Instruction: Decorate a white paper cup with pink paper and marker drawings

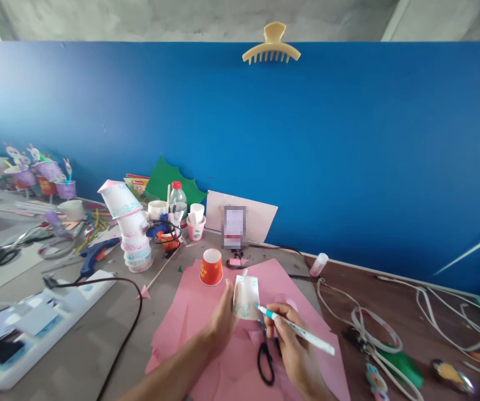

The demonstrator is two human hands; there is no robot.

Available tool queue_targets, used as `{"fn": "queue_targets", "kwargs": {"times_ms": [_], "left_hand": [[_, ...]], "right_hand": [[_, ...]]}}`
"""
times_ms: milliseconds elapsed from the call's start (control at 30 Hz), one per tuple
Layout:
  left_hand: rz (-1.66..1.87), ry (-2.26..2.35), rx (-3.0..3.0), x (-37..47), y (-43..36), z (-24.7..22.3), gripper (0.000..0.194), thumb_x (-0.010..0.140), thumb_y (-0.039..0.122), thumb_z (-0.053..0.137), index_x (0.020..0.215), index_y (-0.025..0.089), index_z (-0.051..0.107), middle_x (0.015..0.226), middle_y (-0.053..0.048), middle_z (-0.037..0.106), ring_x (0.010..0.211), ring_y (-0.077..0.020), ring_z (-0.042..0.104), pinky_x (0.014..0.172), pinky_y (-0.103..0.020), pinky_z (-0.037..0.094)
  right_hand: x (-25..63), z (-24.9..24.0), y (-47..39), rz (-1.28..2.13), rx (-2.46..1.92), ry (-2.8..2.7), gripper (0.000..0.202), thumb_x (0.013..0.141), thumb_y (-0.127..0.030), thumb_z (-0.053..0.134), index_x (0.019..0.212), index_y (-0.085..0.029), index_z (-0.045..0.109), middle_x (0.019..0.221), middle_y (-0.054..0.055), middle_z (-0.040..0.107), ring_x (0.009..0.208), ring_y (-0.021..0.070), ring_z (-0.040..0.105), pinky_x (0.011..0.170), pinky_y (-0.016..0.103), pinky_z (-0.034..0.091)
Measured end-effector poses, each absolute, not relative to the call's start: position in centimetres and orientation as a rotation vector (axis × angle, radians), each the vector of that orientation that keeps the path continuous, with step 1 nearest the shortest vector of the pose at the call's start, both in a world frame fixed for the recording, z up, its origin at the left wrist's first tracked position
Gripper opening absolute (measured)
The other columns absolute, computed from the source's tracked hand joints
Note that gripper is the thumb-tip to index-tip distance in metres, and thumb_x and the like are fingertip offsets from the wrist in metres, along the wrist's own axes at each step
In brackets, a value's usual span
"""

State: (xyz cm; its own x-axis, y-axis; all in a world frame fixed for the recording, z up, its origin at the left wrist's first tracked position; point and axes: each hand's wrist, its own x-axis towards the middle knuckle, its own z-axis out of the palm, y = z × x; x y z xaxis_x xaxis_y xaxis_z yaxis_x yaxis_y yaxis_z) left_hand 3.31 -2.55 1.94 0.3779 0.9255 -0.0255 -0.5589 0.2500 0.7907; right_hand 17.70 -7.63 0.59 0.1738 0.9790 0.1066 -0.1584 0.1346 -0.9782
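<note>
White paper is forming the small cup (246, 296) that we are gripping with our left hand (221, 316), the thumb along its side, probably so that the wall is facing the pen steadily. We are holding it above the pink paper sheets (194, 331). Our right hand (292, 341) is grasping a white marker (304, 334) like a pen, and its teal tip is pointing at the lower right part of the cup; whether it is touching, we are not able to tell. Under this hand, black-handled scissors (265, 365) are lying partly covered on the sheets, seemingly within easy reach. Just beyond, a red cup (211, 268) is standing upright, perhaps placed so that it is not disturbing our hands. Farther to the left, a stack of cups (133, 229) is standing near a blue glue gun (97, 253), while a glue stick (319, 264) is standing to the right, apart from the sheets.
</note>
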Motion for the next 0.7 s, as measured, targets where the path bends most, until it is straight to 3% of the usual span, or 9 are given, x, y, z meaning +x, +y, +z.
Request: {"fn": "queue_targets", "kwargs": {"times_ms": [367, 700], "left_hand": [[1.055, 0.639, 0.712, 3.52, -2.36, 1.57, 0.06, 0.086, 0.066, 0.048, 0.091, 0.011, 0.072, 0.083, -0.01, 0.076, 0.096, -0.0296, 0.068, 0.095, -0.036, 0.045], [1.015, 0.655, 0.697, 3.52, -2.26, 1.74, 0.069, 0.082, 0.073, 0.047, 0.088, 0.009, 0.072, 0.083, -0.012, 0.074, 0.095, -0.0302, 0.067, 0.092, -0.037, 0.046]], "right_hand": [[17.6, 1.37, -7.73, 1.058, -1.092, -1.068, 0.036, 0.085, -0.056, 0.06, 0.088, -0.021, 0.068, 0.069, 0.002, 0.063, 0.06, 0.0153, 0.057, 0.059, 0.027, 0.047], [17.84, 0.82, -7.72, 1.052, -1.128, -1.073, 0.036, 0.086, -0.055, 0.06, 0.09, -0.021, 0.068, 0.071, 0.003, 0.065, 0.063, 0.016, 0.057, 0.063, 0.028, 0.047]]}}
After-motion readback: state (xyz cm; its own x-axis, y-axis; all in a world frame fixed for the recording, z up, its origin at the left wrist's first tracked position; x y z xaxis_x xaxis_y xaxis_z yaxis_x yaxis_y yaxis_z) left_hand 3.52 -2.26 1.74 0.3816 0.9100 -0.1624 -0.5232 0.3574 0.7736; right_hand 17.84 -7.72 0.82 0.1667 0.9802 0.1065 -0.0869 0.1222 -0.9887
